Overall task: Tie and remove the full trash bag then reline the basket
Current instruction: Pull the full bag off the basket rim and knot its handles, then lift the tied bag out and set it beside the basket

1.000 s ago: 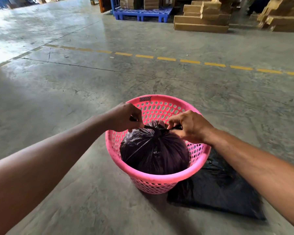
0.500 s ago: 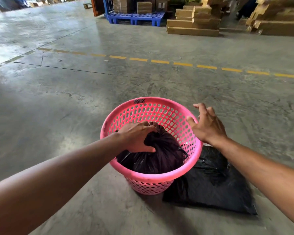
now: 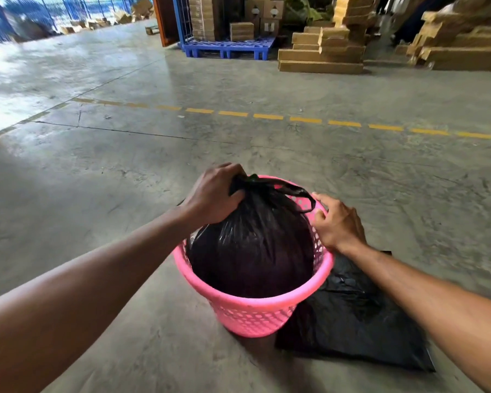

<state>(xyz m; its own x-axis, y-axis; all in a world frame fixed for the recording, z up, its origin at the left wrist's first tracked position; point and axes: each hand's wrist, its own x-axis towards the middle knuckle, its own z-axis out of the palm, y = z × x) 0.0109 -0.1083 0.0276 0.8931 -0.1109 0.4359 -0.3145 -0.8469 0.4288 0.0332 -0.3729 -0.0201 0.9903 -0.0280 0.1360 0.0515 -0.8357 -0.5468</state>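
Note:
A pink perforated basket [image 3: 250,306] stands on the concrete floor. A full black trash bag [image 3: 253,251], knotted at its top, rises partly out of it. My left hand [image 3: 214,194] is closed around the bag's neck just below the knot. My right hand [image 3: 338,225] grips the basket's right rim, fingers curled over the edge. A flat folded black bag [image 3: 357,327] lies on the floor right of the basket, partly under it.
A dashed yellow line [image 3: 267,117] crosses the floor ahead. Beyond it stand a blue pallet [image 3: 227,48] with boxes and stacks of flat cardboard cartons [image 3: 323,52]. More cartons [image 3: 462,43] are piled at the far right.
Both hands let go of the knot ends. My left hand took the bag's neck and raised the bag partly out of the basket. My right hand moved to the basket's rim and closed on it.

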